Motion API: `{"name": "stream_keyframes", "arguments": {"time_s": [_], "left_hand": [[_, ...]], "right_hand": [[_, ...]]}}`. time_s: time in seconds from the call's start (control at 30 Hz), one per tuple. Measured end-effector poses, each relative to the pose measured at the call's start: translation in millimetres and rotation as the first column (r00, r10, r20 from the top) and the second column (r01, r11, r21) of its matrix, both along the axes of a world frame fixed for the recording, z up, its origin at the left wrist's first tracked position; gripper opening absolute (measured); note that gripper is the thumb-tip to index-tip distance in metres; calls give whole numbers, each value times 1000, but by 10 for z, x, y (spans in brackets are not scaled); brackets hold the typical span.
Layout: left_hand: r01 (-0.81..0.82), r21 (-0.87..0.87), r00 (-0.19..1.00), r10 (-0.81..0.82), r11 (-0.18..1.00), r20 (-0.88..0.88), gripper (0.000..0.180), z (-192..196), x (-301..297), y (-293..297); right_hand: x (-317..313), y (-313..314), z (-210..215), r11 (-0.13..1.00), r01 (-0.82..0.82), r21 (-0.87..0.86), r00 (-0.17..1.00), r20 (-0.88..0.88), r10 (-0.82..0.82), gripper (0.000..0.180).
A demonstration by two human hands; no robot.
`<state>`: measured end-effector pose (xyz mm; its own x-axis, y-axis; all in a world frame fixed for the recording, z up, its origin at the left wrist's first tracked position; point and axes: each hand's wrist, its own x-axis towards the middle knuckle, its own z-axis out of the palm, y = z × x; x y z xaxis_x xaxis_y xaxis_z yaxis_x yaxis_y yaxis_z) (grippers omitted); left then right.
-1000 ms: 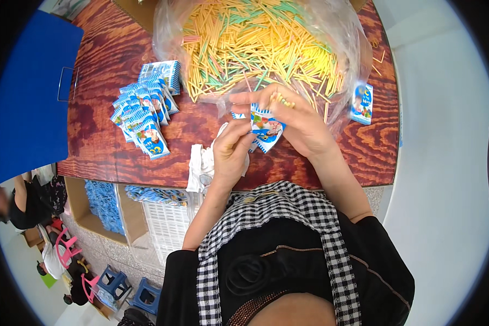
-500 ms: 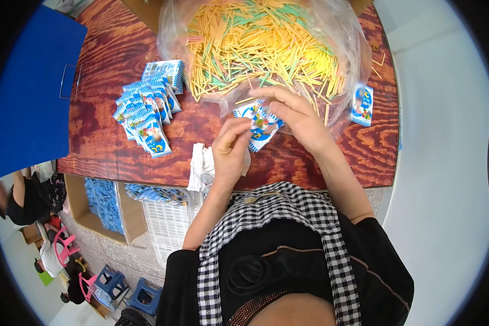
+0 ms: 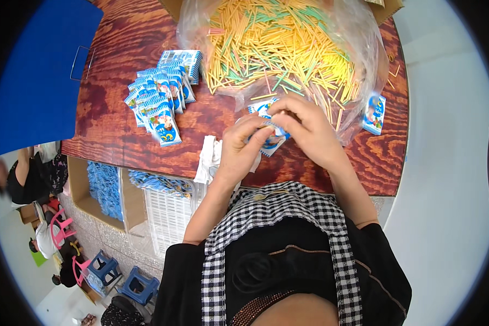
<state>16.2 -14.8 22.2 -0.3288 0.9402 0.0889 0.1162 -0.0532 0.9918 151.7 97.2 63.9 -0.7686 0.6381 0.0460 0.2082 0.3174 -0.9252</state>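
A small blue-and-white packet (image 3: 277, 144) is between my two hands, partly covered by the fingers. My left hand (image 3: 241, 148) pinches at its near-left side, thumb against forefinger. From the right, my right hand (image 3: 312, 130) curls over it, thumb and fingers closed at its upper edge. The fingertips of both hands nearly meet over the packet, and whatever lies right between them is too small to make out. Just beyond my hands, a clear plastic bag (image 3: 379, 65) lies spread with many thin yellow, green and pink sticks (image 3: 288, 49) in it.
An overlapping pile of similar packets (image 3: 163, 103) lies left on the wood-grain table (image 3: 108, 130); a single packet (image 3: 374, 114) lies right. White cloth (image 3: 207, 158) sits near my left wrist. Below the table edge stand a carton (image 3: 104, 190) and a white crate (image 3: 168, 220). A blue panel (image 3: 43, 65) rises left.
My fingertips have come closer together over the packet, with the left hand moved right and the right hand's fingers more curled. The whole view has shifted slightly.
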Motion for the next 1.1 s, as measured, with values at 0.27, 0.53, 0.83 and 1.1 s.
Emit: {"name": "stream_keyframes", "arguments": {"time_s": [0.27, 0.53, 0.83, 1.1], "left_hand": [[-93, 43, 994, 90, 995, 70, 18, 27, 13, -5], [-192, 98, 974, 177, 977, 140, 19, 15, -31, -23], [-222, 122, 943, 181, 967, 277, 17, -98, -52, -66], [-159, 54, 914, 126, 986, 386, 15, 22, -140, -226]], "right_hand": [[-19, -92, -12, 952, -8, 307, 989, 141, -37, 11], [-63, -145, 18, 978, 201, -55, 971, -121, -206, 17], [-105, -191, -70, 930, 93, 356, 982, -185, -27, 15], [-319, -328, -26, 948, 102, 302, 945, -326, 2, 20]]}}
